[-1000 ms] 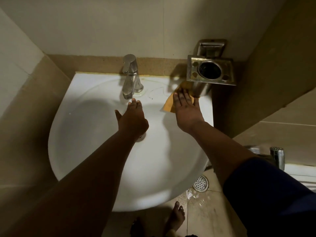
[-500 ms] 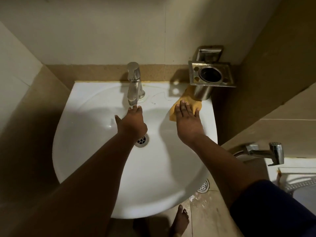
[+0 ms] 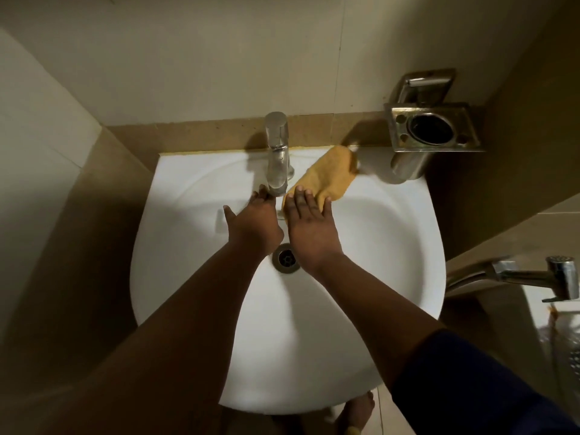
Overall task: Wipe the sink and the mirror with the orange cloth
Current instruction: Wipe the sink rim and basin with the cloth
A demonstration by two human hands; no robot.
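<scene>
The white sink (image 3: pixel 383 252) fills the middle of the view, its drain (image 3: pixel 285 258) between my two wrists. The orange cloth (image 3: pixel 329 177) lies stretched on the back slope of the bowl, just right of the steel tap (image 3: pixel 277 158). My right hand (image 3: pixel 309 226) presses flat on the cloth's near end, fingers straight. My left hand (image 3: pixel 254 222) reaches under the tap spout with relaxed fingers and holds nothing. No mirror is in view.
A steel wall-mounted holder (image 3: pixel 434 131) with a cup hangs over the sink's back right corner. A second tap (image 3: pixel 539 274) sticks out at the right. Tiled walls close in at the left and back. My bare foot (image 3: pixel 356 412) shows below the sink.
My right hand has slid the cloth leftwards from under the holder to beside the tap. The left hand has stayed under the spout. The view has tilted down a little.
</scene>
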